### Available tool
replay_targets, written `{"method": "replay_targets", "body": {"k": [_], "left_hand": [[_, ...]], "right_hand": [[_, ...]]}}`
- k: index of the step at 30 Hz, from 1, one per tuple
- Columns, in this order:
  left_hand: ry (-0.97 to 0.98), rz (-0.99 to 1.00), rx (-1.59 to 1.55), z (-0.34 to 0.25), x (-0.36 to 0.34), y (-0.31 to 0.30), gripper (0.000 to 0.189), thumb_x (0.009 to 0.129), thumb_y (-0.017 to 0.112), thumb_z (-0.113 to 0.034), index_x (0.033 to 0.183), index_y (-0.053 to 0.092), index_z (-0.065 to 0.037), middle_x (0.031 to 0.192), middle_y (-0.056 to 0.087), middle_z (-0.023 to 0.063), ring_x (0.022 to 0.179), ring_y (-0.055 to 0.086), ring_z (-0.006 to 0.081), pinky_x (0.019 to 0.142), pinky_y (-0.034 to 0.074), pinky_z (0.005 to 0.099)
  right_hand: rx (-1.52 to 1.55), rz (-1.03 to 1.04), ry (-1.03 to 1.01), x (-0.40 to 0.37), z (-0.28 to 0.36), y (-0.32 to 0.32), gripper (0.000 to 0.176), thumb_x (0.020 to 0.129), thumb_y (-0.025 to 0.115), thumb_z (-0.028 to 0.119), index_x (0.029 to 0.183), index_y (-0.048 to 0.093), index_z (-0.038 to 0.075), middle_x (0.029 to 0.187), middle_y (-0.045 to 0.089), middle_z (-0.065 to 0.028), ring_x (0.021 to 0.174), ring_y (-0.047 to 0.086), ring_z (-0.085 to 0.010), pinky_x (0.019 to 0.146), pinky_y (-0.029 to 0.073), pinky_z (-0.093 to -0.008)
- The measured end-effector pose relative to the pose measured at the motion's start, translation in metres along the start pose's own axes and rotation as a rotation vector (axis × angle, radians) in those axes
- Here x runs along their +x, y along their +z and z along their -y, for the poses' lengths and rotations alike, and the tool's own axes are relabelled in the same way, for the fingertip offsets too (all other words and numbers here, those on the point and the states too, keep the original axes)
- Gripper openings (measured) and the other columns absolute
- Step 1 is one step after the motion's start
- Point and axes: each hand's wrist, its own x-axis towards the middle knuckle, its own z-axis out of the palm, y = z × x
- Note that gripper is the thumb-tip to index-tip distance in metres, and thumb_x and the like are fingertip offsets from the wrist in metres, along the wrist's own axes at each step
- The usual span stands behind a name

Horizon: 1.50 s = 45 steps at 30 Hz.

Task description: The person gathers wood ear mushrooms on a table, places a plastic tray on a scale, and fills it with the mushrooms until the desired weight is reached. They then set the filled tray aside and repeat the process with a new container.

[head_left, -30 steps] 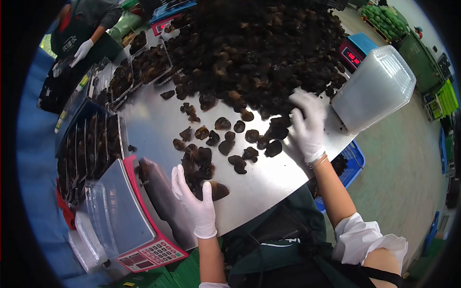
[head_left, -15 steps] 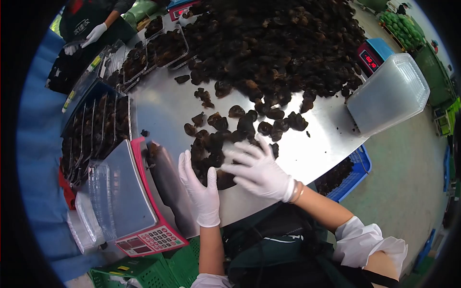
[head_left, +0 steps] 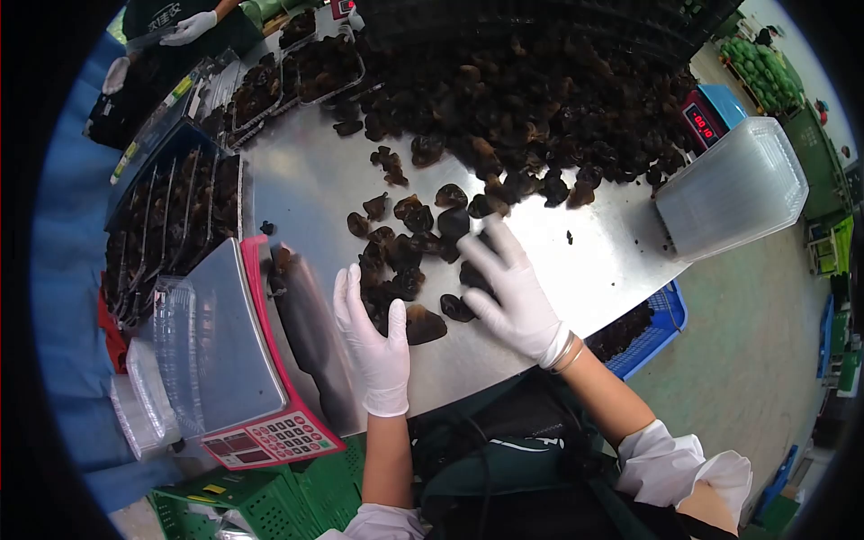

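Note:
My left hand (head_left: pixel 373 346), in a white glove, is at the near left side of a small cluster of black fungus pieces (head_left: pixel 400 256) on the metal table. Its thumb stands apart from the raised fingers, and the hand is open. To the right of that cluster, my right hand (head_left: pixel 520 297) is also gloved and open, with fingers spread and slightly blurred. Dark fungus lies by its fingertips, partly hidden under them. One flat brownish piece (head_left: pixel 425 326) rests between the two hands. Farther back spreads a large heap of black fungus (head_left: pixel 540 117).
At left stands a pink-edged scale (head_left: pixel 256 360) beside filled clear trays (head_left: pixel 180 207). Stacked clear containers (head_left: pixel 733 189) and another scale (head_left: pixel 706 117) are at right. A black crate (head_left: pixel 576 22) is over the heap's far side. Another person's gloved hand (head_left: pixel 189 29) shows top left.
My right hand has moved right and turned, its fingers spread wider. Pieces that lay right of the cluster are no longer there. A black crate has appeared behind the heap. My left hand barely moved.

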Motion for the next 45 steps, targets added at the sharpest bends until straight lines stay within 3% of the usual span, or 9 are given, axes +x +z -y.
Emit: {"method": "replay_targets", "body": {"k": [2,5,7,9,15,17,23,35,45], "left_hand": [[0.007,-0.002,0.007,0.001,0.0,0.0,0.066,0.093,0.068,-0.021,0.15,0.04,-0.003,0.149,0.04,0.0229,0.14,0.038,0.0387,0.117,0.03,0.0485],[0.006,-0.005,0.007,0.002,0.0,0.0,0.066,0.092,0.068,-0.02,0.15,0.04,-0.003,0.149,0.04,0.0229,0.14,0.038,0.0385,0.117,0.03,0.0484],[-0.009,-0.01,0.005,0.0,-0.001,-0.002,0.066,0.092,0.068,-0.019,0.15,0.04,-0.003,0.148,0.04,0.0229,0.14,0.038,0.0385,0.117,0.03,0.0482],[-0.045,0.008,-0.035,-0.005,0.0,-0.002,0.062,0.094,0.065,-0.012,0.15,0.041,-0.003,0.152,0.04,0.0175,0.145,0.034,0.0336,0.12,0.025,0.0454],[-0.02,0.015,0.009,-0.001,0.0,-0.001,0.061,0.094,0.065,-0.014,0.149,0.042,-0.002,0.152,0.04,0.0182,0.143,0.036,0.0338,0.12,0.025,0.0452],[-0.021,0.018,0.021,-0.003,0.0,-0.001,0.061,0.095,0.064,-0.015,0.149,0.042,-0.002,0.152,0.04,0.0182,0.143,0.036,0.034,0.12,0.026,0.045],[-0.179,-0.19,-0.231,0.015,0.014,-0.009,0.055,0.1,0.058,-0.021,0.149,0.041,-0.004,0.152,0.038,0.0205,0.143,0.035,0.0327,0.117,0.03,0.0466],[-0.24,-0.159,0.482,0.088,0.093,0.005,0.048,0.1,0.053,-0.026,0.136,0.057,0.005,0.155,0.037,0.0267,0.145,0.03,0.0423,0.121,0.023,0.0479],[-0.015,-0.184,-0.318,-0.013,0.054,-0.024,0.043,0.099,0.047,-0.004,0.14,0.051,0.008,0.15,0.048,0.0182,0.14,0.044,0.0276,0.118,0.032,0.0395]], "right_hand": [[-0.105,0.098,-0.24,0.004,0.014,-0.007,0.053,0.09,0.064,0.023,0.141,0.055,0.01,0.152,0.042,-0.0224,0.141,0.036,-0.0451,0.12,0.023,-0.0517],[0.158,-0.087,-0.153,0.005,-0.011,-0.024,0.045,0.09,0.061,0.013,0.135,0.06,0.008,0.144,0.05,-0.0212,0.136,0.042,-0.0415,0.118,0.029,-0.0499],[0.224,-0.323,-0.022,-0.007,-0.037,-0.028,0.034,0.093,0.054,0.001,0.125,0.064,0.004,0.138,0.055,-0.0167,0.121,0.056,-0.0282,0.103,0.048,-0.0383],[0.966,-0.473,0.576,-0.027,-0.041,-0.045,0.026,0.101,0.051,0.007,0.125,0.063,0.003,0.136,0.054,-0.0132,0.11,0.061,-0.021,0.095,0.055,-0.0341],[0.874,-0.548,0.492,-0.057,-0.07,-0.052,0.025,0.101,0.052,0.006,0.122,0.063,0.0,0.134,0.056,-0.015,0.117,0.061,-0.0245,0.098,0.052,-0.0365],[0.154,-0.417,0.24,-0.058,-0.071,-0.052,0.024,0.098,0.054,0.004,0.119,0.065,-0.001,0.132,0.058,-0.0183,0.121,0.06,-0.0271,0.102,0.049,-0.0374],[0.193,-0.412,0.264,-0.051,-0.064,-0.051,0.024,0.097,0.055,0.0,0.118,0.066,-0.002,0.13,0.059,-0.0202,0.119,0.061,-0.0287,0.101,0.05,-0.037],[0.177,-0.416,0.277,-0.048,-0.06,-0.051,0.022,0.094,0.058,0.001,0.115,0.067,-0.001,0.118,0.065,-0.0182,0.113,0.062,-0.0296,0.099,0.049,-0.0371],[0.003,-0.366,0.233,-0.047,-0.059,-0.055,0.023,0.092,0.06,0.002,0.113,0.068,0.002,0.115,0.068,-0.0147,0.11,0.061,-0.0302,0.098,0.047,-0.0384]]}}
